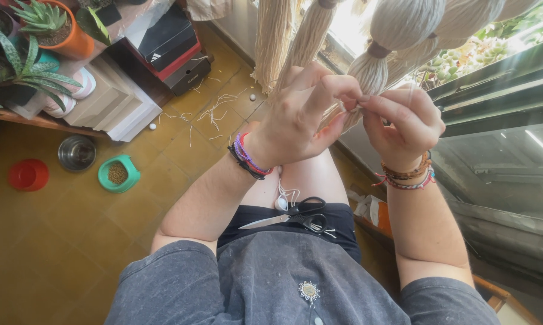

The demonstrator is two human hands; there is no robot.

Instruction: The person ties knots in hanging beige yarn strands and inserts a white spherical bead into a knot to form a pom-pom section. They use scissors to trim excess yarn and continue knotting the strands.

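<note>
I hold one cream yarn tassel (368, 72) before me at the window, among the others hanging there. My left hand (295, 117) and right hand (404, 123) both pinch its thin strands where the fingertips meet. I judge I am separating strands; the scissors (292, 218) rest on my lap.

Bowls (77, 153) on tiled floor (55, 241)

matt cotton tassels (398, 36), glossy metal scissors (286, 218)
</note>
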